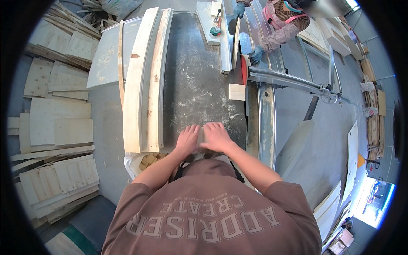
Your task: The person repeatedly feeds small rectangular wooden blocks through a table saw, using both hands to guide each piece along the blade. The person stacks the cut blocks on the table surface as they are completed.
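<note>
"What ran along the left edge of the dark, dusty, flat surface (191, 80)?"

"Two long, pale wooden boards (138, 80), side by side, stretching from the near edge toward the far one."

"And right of those?"

"The left hand (188, 138), apart from the boards at the near edge, its fingers loosely bent and pointing toward the far edge."

"Did it have hold of anything?"

"I couldn't tell. A small, dull-tan piece (201, 136), apparently wooden, lay between the two hands at the near edge, mostly covered; the strip that showed ran near to far."

"Which hand was nearer to it?"

"Neither, clearly: it was flanked on both sides. The right hand (216, 136) lay flatter, fingers little spread, thumb tucked inward beside the piece. Whether it gripped, I couldn't tell either."

"Anything further right?"

"A pale, squarish wooden block (236, 92) by the right edge, farther off and nearer the right hand, but well apart."
</note>
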Demonstrator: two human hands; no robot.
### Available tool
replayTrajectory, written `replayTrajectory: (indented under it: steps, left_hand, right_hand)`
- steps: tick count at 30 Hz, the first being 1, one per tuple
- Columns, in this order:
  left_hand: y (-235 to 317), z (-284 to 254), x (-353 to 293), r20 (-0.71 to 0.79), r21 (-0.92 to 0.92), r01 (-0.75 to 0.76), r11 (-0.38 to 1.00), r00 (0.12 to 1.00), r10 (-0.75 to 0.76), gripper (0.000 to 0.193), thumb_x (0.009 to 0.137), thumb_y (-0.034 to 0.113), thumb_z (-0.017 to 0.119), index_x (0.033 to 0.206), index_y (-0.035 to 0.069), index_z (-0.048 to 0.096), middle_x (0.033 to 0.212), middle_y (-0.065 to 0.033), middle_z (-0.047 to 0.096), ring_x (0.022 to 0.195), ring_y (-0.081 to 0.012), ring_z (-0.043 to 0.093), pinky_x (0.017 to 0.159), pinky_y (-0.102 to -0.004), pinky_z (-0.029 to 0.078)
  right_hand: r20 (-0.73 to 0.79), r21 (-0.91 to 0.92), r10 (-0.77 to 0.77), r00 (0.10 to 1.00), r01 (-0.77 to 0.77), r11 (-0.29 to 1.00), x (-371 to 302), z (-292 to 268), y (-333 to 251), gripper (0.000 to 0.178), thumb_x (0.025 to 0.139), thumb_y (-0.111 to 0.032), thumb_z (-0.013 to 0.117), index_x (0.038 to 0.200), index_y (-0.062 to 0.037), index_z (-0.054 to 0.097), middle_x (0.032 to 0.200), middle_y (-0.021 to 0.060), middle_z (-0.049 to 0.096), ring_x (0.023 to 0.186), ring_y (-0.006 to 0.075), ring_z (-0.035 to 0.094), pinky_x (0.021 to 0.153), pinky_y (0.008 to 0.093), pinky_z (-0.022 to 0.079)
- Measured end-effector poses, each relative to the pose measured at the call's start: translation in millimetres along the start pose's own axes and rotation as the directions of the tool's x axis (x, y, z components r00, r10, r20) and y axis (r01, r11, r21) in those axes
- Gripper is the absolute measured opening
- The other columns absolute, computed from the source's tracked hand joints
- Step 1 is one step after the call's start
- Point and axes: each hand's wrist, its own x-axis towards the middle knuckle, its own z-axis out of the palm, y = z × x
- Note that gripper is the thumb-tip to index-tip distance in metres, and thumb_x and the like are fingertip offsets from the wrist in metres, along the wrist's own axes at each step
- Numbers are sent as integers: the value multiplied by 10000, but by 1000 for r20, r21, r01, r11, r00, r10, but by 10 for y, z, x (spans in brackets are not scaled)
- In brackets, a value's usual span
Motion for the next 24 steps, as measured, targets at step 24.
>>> replayTrajectory:
  steps: [24]
  left_hand:
    - [17, 9, -889, -48, -676, 288, 679, 902, -429, 931, 899, 247, 802, 1644, -24, 315, 1499, -273, 556, 1390, -418, 520, 1200, -486, 429]
  right_hand:
    - [64, -315, 68, 996, -45, 948, 780, -985, 593, 948, 623, -339, 976, 1386, -3, 523, 1242, 197, 602, 1181, 373, 609, 1117, 494, 464]
